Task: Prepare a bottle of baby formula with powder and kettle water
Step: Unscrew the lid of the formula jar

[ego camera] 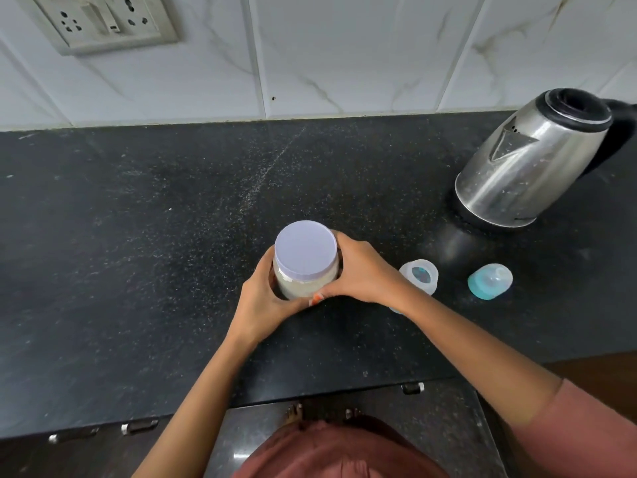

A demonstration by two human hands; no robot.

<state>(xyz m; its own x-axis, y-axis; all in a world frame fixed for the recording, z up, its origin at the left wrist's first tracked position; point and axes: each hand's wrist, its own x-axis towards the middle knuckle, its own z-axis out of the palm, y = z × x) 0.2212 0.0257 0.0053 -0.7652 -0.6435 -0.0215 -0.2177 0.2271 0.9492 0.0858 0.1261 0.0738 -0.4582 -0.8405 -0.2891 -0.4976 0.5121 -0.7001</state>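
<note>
A clear jar of pale formula powder (303,281) with a flat lilac lid (305,249) stands upright on the black counter (138,236). My left hand (262,301) grips its left side and my right hand (362,274) wraps round its right side. Just right of my right wrist stands the open baby bottle (420,274), seen from above. Its teal teat and cap (489,281) lies further right. A steel electric kettle (531,160) with a black lid and handle stands at the back right.
A white marble-tiled wall with a socket plate (103,22) runs along the back. The counter's front edge (310,391) has drawer handles below it. My feet show on the floor beneath.
</note>
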